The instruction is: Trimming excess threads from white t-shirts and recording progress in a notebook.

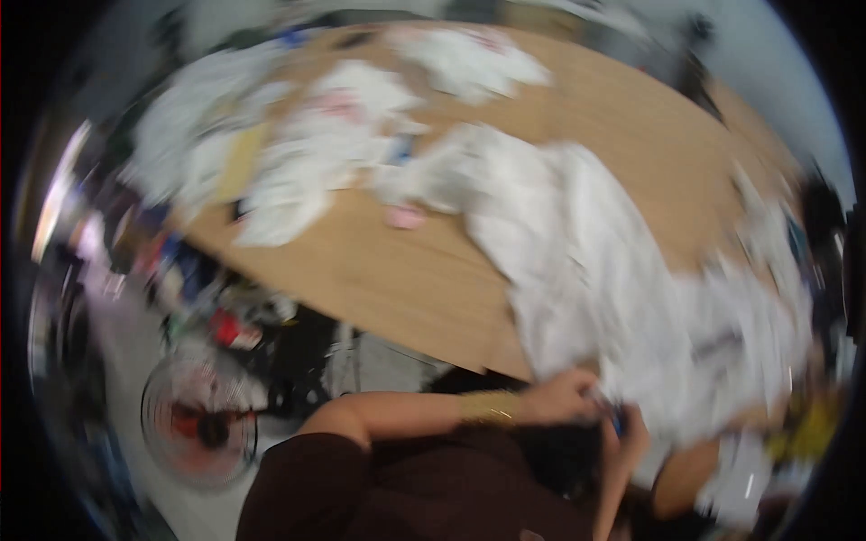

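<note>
A long white cloth (pixel 577 243), crumpled and blurred, stretches across the table down to its near edge, close to my hands. My left hand (pixel 561 397), with a gold bracelet (pixel 492 408) at the wrist, is closed at the lower edge of this cloth and seems to pinch it. Just to the right, my right hand (pixel 629 437) is closed around a small blue thing (pixel 618 419), its kind too blurred to make out. The fingertips of both hands nearly meet.
Beneath it all is a wooden table (pixel 424 279). White cloth pieces (pixel 298 171) pile up at the left, with more white fabric (pixel 469 59) at the far side. A pink piece (pixel 404 216) lies mid-table. On the floor at lower left stands a fan (pixel 200 419).
</note>
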Motion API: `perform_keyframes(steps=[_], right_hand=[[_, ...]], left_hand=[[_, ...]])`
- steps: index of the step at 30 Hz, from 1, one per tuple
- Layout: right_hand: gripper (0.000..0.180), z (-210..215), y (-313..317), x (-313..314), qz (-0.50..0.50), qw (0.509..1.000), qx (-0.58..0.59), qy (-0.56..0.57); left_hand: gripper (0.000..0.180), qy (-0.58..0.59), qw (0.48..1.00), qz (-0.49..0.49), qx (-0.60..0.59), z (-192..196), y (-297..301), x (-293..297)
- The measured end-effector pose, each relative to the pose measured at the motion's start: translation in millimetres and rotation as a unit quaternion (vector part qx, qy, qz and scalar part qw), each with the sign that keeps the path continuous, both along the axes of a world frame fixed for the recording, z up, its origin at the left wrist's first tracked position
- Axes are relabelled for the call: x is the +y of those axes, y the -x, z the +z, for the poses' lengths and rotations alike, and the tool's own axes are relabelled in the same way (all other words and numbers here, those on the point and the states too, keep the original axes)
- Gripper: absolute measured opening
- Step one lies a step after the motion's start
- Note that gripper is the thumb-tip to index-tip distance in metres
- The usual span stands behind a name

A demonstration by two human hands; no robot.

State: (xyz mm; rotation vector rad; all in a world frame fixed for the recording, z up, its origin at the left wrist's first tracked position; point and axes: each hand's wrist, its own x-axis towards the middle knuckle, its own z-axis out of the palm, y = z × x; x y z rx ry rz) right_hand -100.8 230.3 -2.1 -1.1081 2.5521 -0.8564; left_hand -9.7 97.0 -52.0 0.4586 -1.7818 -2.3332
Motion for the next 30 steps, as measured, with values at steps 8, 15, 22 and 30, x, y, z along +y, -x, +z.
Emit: perform_keyframes(steps=[8, 15, 22, 30], right_hand=[[0.017, -1.0, 4.1, 14.5, -0.095, 0.947, -0.280, 0.130], [0.023, 13.2, -6.0, 32.3, -0.116, 0.948, -0.207, 0.212], [0.024, 21.1, -30.9, 46.4, -0.097, 0.890, -0.400, 0.195], [0.025, 20.9, -31.6, 46.2, -0.144, 0.881, -0.422, 0.159]], left_hand=[[0.017, 0.030, 0.996, -0.053, -0.065, 31.9, 11.9, -6.4], [0.014, -0.032, 0.996, -0.032, -0.083, 45.5, 16.0, 2.4], [0.014, 0.010, 0.996, -0.044, -0.081, 42.4, 14.0, 5.5], [0.012, 0.014, 0.997, -0.041, -0.065, 45.1, 18.5, 13.4]])
